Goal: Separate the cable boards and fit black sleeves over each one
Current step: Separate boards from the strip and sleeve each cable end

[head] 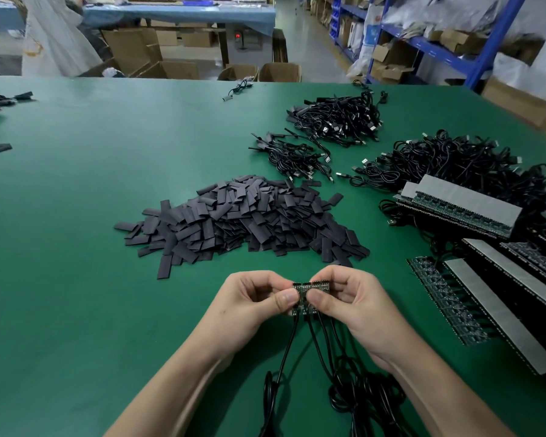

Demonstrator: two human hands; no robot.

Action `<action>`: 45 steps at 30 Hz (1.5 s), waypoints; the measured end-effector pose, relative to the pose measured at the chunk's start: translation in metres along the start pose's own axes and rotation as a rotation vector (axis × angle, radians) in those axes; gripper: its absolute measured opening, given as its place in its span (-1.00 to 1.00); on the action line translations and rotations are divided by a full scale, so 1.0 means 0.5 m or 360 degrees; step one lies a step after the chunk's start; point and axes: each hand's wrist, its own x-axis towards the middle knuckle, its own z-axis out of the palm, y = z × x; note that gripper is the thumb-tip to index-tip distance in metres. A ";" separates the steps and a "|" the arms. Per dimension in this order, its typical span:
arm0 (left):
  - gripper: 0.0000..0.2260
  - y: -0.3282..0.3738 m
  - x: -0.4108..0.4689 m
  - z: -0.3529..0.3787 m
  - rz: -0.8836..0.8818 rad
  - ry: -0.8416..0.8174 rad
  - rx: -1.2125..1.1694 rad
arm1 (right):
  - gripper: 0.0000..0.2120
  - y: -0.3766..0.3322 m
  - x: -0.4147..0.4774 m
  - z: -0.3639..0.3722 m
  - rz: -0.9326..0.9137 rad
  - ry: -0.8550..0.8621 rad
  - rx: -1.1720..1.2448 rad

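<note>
Holding a short strip of boards [309,294] just above the green table [108,216], the person is, by my reading, at the separating step. The left hand [256,305] pinches the strip's left end between thumb and curled fingers. The right hand [356,305] pinches the right part the same way, with the two thumbs almost touching over the middle. Black cables [316,348] run down from the strip's near edge and coil on the table between the forearms. None of these boards wears a sleeve.

The grip looks set for a bend along the seam between two boards. The next move likely calls for a short, firm snap with the thumbs as the pivot, gentle enough not to strain the joints where the cables meet the boards. Once one board is free, a hand must let go, reach forward to the pile of black sleeves [243,216] just beyond the hands, take one, open its mouth and slide it over the board.

To the right lie longer rows of boards [460,212], not yet broken apart. Farther back sit heaps of cables [338,118] that seem sleeved already. Much work looks left.
</note>
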 end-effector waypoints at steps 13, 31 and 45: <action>-0.91 0.002 -0.002 -0.001 -0.0050 -0.0031 -0.0043 | -0.81 0.005 0.002 0.003 0.0037 -0.0025 0.0106; -0.92 0.000 0.002 0.017 0.0275 0.0258 -0.0047 | -0.77 -0.017 -0.013 -0.002 -0.0493 0.0179 -0.1030; -0.69 0.037 0.124 -0.099 0.0765 0.0480 0.2182 | -0.66 -0.064 -0.032 -0.059 0.0043 -0.0214 0.1222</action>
